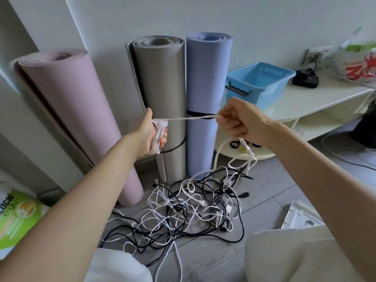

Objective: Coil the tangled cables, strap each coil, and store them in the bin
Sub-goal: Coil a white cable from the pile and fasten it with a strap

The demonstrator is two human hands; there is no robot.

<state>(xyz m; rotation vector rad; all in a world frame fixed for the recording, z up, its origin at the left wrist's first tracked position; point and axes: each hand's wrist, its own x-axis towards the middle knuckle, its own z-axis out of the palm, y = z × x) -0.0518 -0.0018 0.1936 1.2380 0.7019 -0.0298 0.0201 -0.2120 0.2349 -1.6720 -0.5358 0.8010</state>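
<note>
White cable (pixel 191 118) runs taut between both hands, held up in front of three rolled mats. The left hand (pixel 151 135) has several loops of that cable wound around its palm, fingers curled over the loops to hold them. The right hand (pixel 239 121) is closed in a fist, pinching the cable near its fingertips; from under this hand the same cable drops down to the floor.

On the floor, between the person's knees and the mats, lies a tangle of cables (pixel 189 208), black and white strands crossing over each other. The blue bin (pixel 259 83) sits on a low white shelf (pixel 317 98) to the right, just beside the blue mat (pixel 205 94). The grey mat (pixel 162 84) and pink mat (pixel 67 110) stand to its left against the wall. A black charger (pixel 306 80) rests on the shelf behind the bin.
</note>
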